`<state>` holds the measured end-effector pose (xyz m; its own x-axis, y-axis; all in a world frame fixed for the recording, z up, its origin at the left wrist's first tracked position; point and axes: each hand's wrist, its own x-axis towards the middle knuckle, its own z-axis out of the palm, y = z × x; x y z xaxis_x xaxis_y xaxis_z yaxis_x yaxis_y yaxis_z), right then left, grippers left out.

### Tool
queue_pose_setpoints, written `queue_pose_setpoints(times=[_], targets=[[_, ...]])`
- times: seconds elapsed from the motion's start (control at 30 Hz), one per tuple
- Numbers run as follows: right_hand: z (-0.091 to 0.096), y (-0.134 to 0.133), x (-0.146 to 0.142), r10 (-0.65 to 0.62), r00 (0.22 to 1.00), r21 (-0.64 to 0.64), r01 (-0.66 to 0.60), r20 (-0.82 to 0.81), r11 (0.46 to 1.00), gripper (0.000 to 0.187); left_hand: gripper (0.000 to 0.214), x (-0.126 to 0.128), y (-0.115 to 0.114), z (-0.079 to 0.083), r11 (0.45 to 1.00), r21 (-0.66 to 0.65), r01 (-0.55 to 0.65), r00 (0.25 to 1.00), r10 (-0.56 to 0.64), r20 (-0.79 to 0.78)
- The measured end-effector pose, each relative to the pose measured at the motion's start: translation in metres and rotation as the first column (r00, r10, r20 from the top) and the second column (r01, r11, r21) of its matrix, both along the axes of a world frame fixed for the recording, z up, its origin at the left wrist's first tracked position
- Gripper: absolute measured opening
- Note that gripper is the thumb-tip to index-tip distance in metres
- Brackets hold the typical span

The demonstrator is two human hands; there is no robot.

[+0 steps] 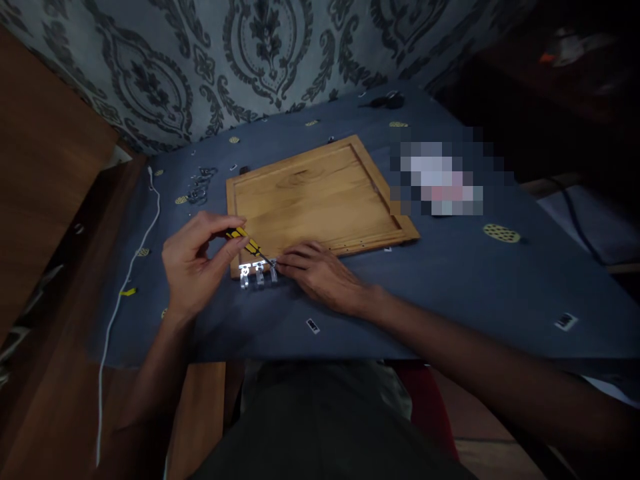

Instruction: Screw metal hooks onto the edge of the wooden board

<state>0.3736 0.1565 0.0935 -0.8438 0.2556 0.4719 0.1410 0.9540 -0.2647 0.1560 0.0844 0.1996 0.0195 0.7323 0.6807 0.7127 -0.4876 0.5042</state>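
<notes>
My left hand (197, 263) is closed round the yellow-and-black handle of a screwdriver (249, 244), whose tip points down to the right at a shiny metal bracket (257, 272). The bracket sits at the near left corner of a framed wooden board (320, 193) lying flat on the blue cloth. My right hand (320, 270) rests on the cloth beside the bracket, fingers pressed together against its right end at the screwdriver tip.
More metal hardware (200, 183) lies left of the board. A white cable (133, 267) runs down the table's left edge. Small labels (313, 325) and yellow perforated discs (501, 233) are scattered on the cloth. A dark object (387, 101) sits near the patterned wall.
</notes>
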Motion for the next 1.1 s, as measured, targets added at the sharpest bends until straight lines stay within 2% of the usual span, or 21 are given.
queue_pose_setpoints(times=[0.17, 0.43, 0.6, 0.73, 0.93, 1.1], targets=[[0.000, 0.000, 0.000, -0.002, 1.000, 0.022, 0.002, 0.002, 1.000, 0.033, 0.018, 0.000, 0.000, 0.001, 0.999, -0.045, 0.002, 1.000, -0.002, -0.005], [-0.003, 0.000, -0.001, 0.006, 1.000, 0.014, -0.006, -0.022, 1.000, 0.034, 0.020, 0.004, -0.004, -0.005, 0.998, 0.007, -0.055, 0.998, 0.055, 0.004], [-0.004, 0.001, -0.001, -0.002, 1.000, 0.011, 0.003, -0.025, 1.000, 0.033, 0.022, -0.002, 0.001, 0.002, 0.999, -0.005, 0.044, 0.998, -0.044, -0.036], [-0.005, 0.001, -0.001, -0.011, 1.000, 0.020, 0.011, -0.021, 1.000, 0.034, 0.020, -0.006, 0.002, 0.003, 0.996, -0.038, 0.078, 0.996, -0.079, -0.040], [-0.005, 0.000, -0.001, -0.020, 1.000, 0.015, 0.020, 0.002, 1.000, 0.035, 0.027, 0.000, -0.003, -0.003, 0.999, 0.016, 0.027, 0.999, -0.027, -0.029], [-0.003, 0.000, -0.001, -0.009, 1.000, 0.017, 0.009, -0.007, 1.000, 0.034, 0.022, 0.005, -0.004, 0.005, 0.999, 0.048, 0.021, 0.995, -0.016, -0.099]])
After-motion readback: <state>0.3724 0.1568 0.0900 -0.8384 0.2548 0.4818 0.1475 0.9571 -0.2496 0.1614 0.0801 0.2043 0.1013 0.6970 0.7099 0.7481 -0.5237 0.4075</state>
